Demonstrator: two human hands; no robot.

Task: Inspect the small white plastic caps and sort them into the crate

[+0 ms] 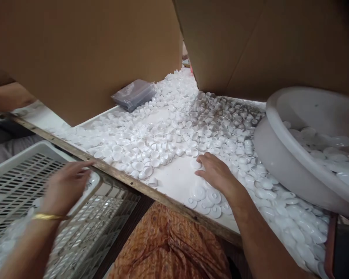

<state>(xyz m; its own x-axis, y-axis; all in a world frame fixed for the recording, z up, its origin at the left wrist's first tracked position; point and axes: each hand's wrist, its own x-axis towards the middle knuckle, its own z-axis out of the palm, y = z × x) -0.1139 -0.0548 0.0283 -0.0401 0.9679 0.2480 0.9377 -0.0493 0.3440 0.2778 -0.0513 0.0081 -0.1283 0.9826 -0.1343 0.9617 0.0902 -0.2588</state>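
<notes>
My left hand [69, 185], slightly blurred and with a yellow bangle on its wrist, hangs above the near rim of a white slotted plastic basket [46, 149]. Its fingers stretch toward the wooden table edge [116, 172], and nothing shows in them. On the white tabletop [174, 174], my right hand [214, 170] has thumb and forefinger apart around a small white disc [195, 162]; whether they touch it is unclear. Just below that hand lies a cluster of flat white round pieces [211, 199]. Small white plastic cups [151, 149] spread thickly beyond.
A large white tub [267, 155] holding white pieces stands at right, with more pieces [291, 221] heaped below it. Two cardboard sheets [104, 46] wall the back. A clear plastic packet [135, 94] lies behind the cups. Another person's arm [10, 97] shows at far left.
</notes>
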